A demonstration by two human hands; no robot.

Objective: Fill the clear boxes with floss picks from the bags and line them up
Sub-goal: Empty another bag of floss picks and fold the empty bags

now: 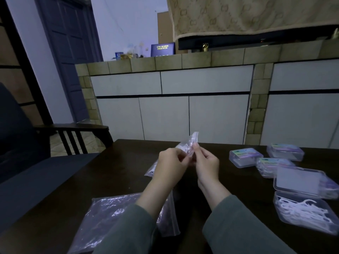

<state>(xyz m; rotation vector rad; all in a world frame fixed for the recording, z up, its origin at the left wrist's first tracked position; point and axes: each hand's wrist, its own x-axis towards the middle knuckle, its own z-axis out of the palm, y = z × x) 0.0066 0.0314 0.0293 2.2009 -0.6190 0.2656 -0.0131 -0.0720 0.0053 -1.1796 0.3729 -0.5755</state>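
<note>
Above the middle of the dark table [128,162], my left hand [172,164] and my right hand [206,163] both pinch a small clear bag of floss picks [190,143], held upright between them. At the near right an open clear box [304,215] lies full of white floss picks. Behind it lies a closed clear box [300,182] with a white label. Three more closed clear boxes [244,156] with coloured labels sit farther back on the right. A large clear bag [110,215] lies flat under my left forearm.
Another small clear bag [151,170] lies on the table behind my left hand. A dark chair [23,143] stands at the left. Past the table's far edge stands a tiled counter [183,63] with white cabinet doors.
</note>
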